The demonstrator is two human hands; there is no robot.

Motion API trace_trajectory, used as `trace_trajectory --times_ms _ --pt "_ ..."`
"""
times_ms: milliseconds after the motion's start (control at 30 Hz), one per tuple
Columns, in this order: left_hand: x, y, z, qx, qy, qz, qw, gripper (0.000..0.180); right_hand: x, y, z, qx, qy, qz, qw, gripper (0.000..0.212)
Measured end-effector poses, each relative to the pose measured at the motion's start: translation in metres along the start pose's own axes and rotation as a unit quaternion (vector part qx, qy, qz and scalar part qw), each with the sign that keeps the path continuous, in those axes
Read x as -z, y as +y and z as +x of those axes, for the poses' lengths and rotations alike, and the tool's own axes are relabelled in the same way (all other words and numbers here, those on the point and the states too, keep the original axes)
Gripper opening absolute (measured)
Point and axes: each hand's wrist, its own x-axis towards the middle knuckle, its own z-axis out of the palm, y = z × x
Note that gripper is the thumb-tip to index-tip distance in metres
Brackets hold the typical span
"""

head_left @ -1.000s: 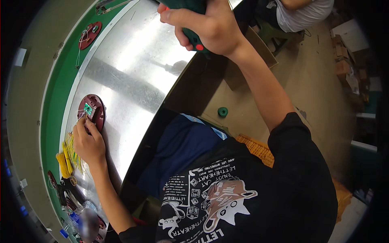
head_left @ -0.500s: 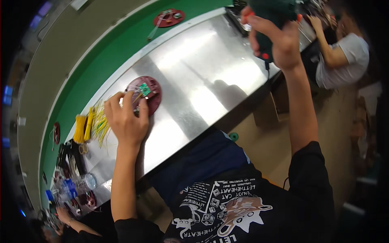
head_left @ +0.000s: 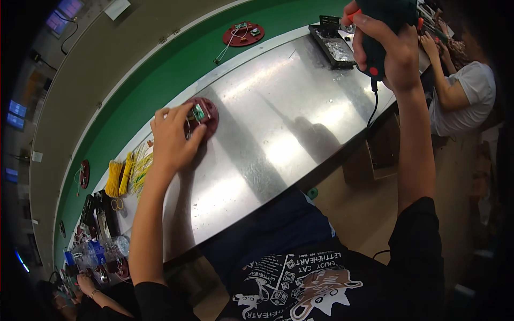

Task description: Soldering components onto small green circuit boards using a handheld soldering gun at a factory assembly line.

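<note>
A round dark red plastic base [head_left: 212,113] lies on the metal worktop, with a small green circuit board [head_left: 199,112] on it. My left hand [head_left: 174,136] bends over its left side, index finger and thumb gripping around the board; thin wires there are partly hidden under the fingers. High at the right, my right hand [head_left: 393,48] is wrapped round a dark green corded gun-shaped tool [head_left: 377,53], by its look a glue gun, with an orange trigger and a red spot on the handle. Its front end lies beyond the upper edge.
Yellow wire bundles [head_left: 114,179] lie left of my left hand. A black tray [head_left: 337,48] sits at the worktop's far right. Another red disc with wires [head_left: 243,34] rests on the green strip behind. Co-workers sit at right [head_left: 460,91] and lower left, near clear plastic bottles [head_left: 115,247].
My view has shifted, bringing the black tray into sight. My left fingers have closed in over the circuit board, and the base sits slightly farther back. My right hand still holds the tool up.
</note>
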Motion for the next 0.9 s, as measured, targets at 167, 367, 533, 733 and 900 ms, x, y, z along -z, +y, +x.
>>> trace_trajectory --times_ms 167,367,533,733,900 --pt "-0.019 -0.043 0.093 0.068 -0.015 0.111 0.991 0.05 0.006 0.001 0.003 0.004 0.038 -0.003 0.999 0.02" --pt "-0.048 0.005 0.219 0.106 0.09 0.221 0.965 0.045 0.042 0.003 0.015 0.08 0.018 -0.071 0.994 0.023" --pt "-0.052 0.075 0.29 0.174 -0.043 0.035 0.983 0.048 0.052 -0.012 0.016 0.06 0.059 -0.123 0.989 0.022" --pt "-0.09 0.06 0.288 0.248 -0.079 0.034 0.965 0.046 0.056 -0.032 0.022 0.058 0.066 -0.124 0.988 0.024" --pt "-0.079 0.032 0.262 0.186 -0.019 0.033 0.982 0.038 0.055 -0.025 0.013 0.065 0.054 -0.118 0.989 0.027"
